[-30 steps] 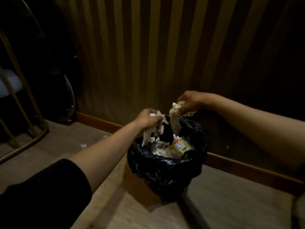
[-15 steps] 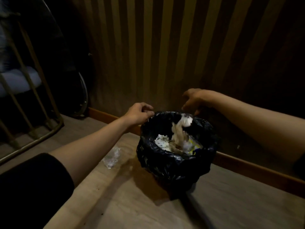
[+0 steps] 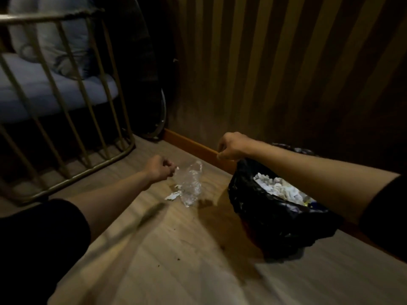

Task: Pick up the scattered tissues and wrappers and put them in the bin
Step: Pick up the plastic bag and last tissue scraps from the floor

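Observation:
A crumpled clear plastic wrapper [image 3: 189,183] stands up off the wooden floor left of the bin. My left hand [image 3: 159,168] pinches its upper corner with closed fingers. A small white tissue scrap [image 3: 172,195] lies on the floor at the wrapper's foot. The bin [image 3: 275,227], lined with a black bag, sits against the wall at the right. It holds a heap of white tissues [image 3: 279,188] and a bit of yellow packaging. My right hand [image 3: 231,146] is closed on the far left rim of the black liner. My right forearm crosses over the back of the bin.
A brass-coloured metal bed rail [image 3: 72,128] with a pale mattress behind it fills the left. A dark round object [image 3: 154,84] leans in the corner. An orange skirting board [image 3: 191,146] runs along the striped wall. Dark crumbs dot the floor.
Both hands let their tissues drop into the bin. My left hand then moved left and down to the clear wrapper. My right hand took hold of the liner rim.

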`<state>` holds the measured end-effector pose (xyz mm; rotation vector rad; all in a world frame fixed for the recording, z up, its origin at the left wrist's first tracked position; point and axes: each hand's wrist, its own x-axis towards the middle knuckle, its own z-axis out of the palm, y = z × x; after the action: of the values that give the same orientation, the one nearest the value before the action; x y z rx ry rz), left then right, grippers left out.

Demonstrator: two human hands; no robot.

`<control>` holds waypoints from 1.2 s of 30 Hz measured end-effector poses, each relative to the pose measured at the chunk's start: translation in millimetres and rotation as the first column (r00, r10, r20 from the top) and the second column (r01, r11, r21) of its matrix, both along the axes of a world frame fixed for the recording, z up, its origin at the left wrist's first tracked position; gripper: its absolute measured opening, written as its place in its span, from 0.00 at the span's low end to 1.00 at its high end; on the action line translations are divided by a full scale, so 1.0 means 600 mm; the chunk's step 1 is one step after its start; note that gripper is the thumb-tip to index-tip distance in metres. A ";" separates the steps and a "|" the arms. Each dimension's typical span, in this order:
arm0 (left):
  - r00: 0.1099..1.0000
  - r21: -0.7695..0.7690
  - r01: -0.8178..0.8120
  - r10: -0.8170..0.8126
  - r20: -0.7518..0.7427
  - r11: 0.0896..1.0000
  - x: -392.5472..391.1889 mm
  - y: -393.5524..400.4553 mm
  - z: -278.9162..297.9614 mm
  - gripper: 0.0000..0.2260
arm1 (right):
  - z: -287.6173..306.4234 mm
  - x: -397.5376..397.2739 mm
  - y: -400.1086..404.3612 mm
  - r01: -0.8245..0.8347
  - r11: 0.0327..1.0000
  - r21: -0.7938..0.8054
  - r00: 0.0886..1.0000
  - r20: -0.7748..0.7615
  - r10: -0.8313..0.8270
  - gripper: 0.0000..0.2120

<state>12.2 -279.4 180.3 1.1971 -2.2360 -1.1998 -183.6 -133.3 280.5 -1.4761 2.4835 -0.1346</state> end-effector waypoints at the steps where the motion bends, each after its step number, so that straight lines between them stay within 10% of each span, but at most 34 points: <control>1: 1.000 0.003 -0.006 0.006 0.019 1.000 0.011 -0.010 -0.010 0.02 | -0.017 0.010 -0.018 -0.003 1.000 0.017 1.000 0.019 0.003 0.13; 14: 0.922 -0.106 0.144 -0.094 0.376 0.984 0.081 -0.105 -0.205 0.05 | -0.331 0.046 -0.204 0.026 0.995 0.101 0.998 0.046 -0.030 0.45; 36: 0.929 -0.194 0.141 -0.062 0.366 0.971 -0.104 -0.168 -0.411 0.32 | -0.536 0.021 -0.134 0.256 0.967 0.008 0.927 0.282 -0.248 0.13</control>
<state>-50.0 -380.0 -66.0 1.3086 -2.6433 -0.7884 -171.1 -213.6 -41.1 -1.0537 2.4295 -0.4004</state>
